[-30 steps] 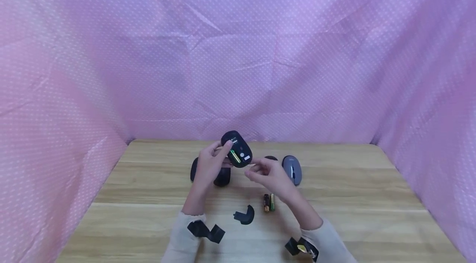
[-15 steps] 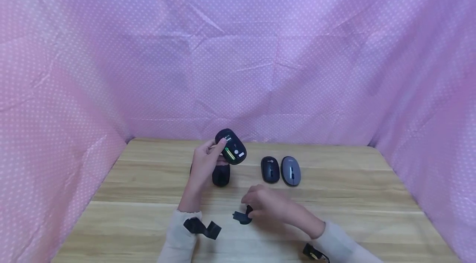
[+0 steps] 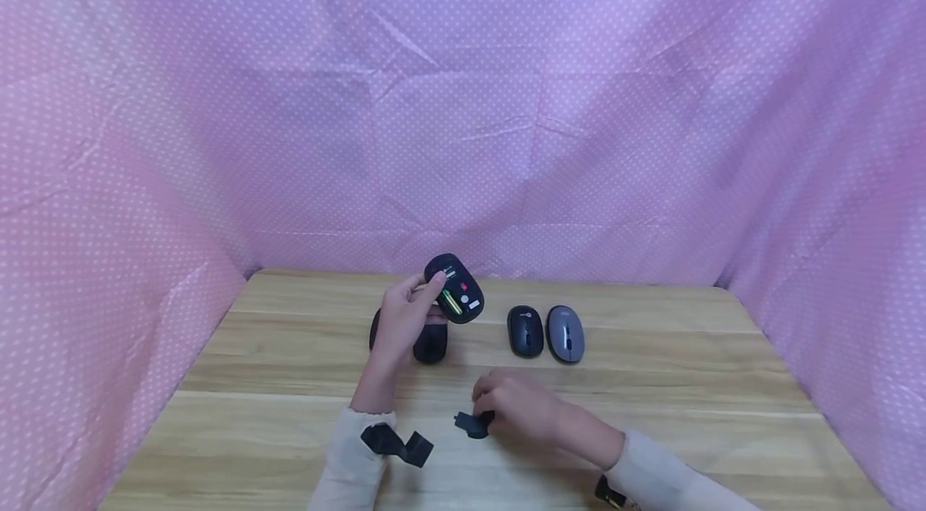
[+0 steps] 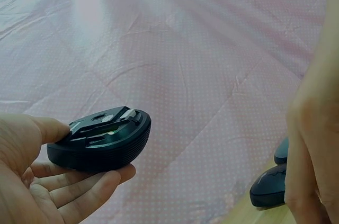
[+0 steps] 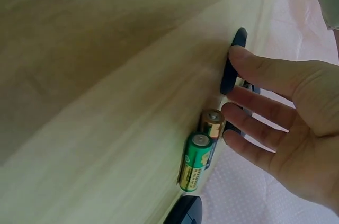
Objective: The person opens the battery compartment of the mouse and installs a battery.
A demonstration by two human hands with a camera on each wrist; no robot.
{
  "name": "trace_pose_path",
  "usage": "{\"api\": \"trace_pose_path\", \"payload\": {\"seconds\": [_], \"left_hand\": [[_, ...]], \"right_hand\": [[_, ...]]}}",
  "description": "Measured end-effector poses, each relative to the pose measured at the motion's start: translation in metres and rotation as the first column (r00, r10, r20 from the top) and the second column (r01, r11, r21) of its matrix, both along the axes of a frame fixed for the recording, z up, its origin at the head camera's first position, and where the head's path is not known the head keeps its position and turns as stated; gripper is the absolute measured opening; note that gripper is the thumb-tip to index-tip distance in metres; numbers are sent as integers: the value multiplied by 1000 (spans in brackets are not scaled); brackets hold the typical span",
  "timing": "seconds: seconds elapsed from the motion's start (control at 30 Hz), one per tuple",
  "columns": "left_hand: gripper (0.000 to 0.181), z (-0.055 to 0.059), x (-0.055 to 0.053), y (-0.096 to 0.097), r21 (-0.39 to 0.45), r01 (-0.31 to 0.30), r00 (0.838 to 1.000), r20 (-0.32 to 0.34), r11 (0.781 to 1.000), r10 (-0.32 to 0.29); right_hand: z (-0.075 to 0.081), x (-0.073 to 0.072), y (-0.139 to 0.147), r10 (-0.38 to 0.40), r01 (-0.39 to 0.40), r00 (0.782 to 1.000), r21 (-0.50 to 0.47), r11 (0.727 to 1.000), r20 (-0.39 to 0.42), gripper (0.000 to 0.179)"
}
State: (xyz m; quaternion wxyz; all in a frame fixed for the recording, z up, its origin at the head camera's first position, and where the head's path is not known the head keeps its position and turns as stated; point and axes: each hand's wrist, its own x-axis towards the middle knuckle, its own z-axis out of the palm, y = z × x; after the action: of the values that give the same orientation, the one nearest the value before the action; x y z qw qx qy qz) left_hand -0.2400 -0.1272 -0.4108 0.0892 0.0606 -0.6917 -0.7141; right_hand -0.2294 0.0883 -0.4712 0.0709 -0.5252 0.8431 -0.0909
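My left hand (image 3: 400, 322) holds a black computer mouse (image 3: 463, 280) raised over the table, underside towards me, thumb on its base and fingers beneath. Its battery compartment is uncovered, with a green and gold battery (image 3: 452, 301) inside. Lower down, my right hand (image 3: 524, 408) is at the black battery cover (image 3: 472, 424) on the table. In the right wrist view, thumb and forefinger pinch this cover (image 5: 229, 75). Beside the other fingers stand a green battery (image 5: 195, 163) and a brown and gold battery (image 5: 212, 124), hidden behind the right hand in the head view.
A black mouse (image 3: 526, 332) and a grey mouse (image 3: 566, 334) lie side by side towards the back of the wooden table (image 3: 665, 382). Another dark mouse (image 3: 430, 343) and a further dark object (image 3: 374, 329) are partly covered by the left hand. Pink dotted cloth (image 3: 463, 133) surrounds the table.
My right hand has left the held mouse and come down to the battery cover, uncovering the black mouse behind and hiding the loose batteries. The left hand keeps its mouse nearly in place.
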Motion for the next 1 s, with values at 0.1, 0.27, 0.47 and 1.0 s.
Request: {"api": "trace_pose_path", "payload": {"seconds": [0.1,0.27,0.47,1.0], "left_hand": [[36,0,1,0,-8,0,1000,1,1000,0],[34,0,1,0,1,-2,1000,-2,1000,2],[34,0,1,1,13,-2,1000,-6,1000,2],[35,-1,1,8,-58,71,997,-8,996,-72]], "right_hand": [[-2,1,1,15,-15,1000,-12,1000,-4,21],[-1,4,1,4,-2,999,-46,999,43,15],[2,2,7,-15,44,983,-150,988,184,9],[72,-14,15,-151,240,969,-624,743,193,18]]}}
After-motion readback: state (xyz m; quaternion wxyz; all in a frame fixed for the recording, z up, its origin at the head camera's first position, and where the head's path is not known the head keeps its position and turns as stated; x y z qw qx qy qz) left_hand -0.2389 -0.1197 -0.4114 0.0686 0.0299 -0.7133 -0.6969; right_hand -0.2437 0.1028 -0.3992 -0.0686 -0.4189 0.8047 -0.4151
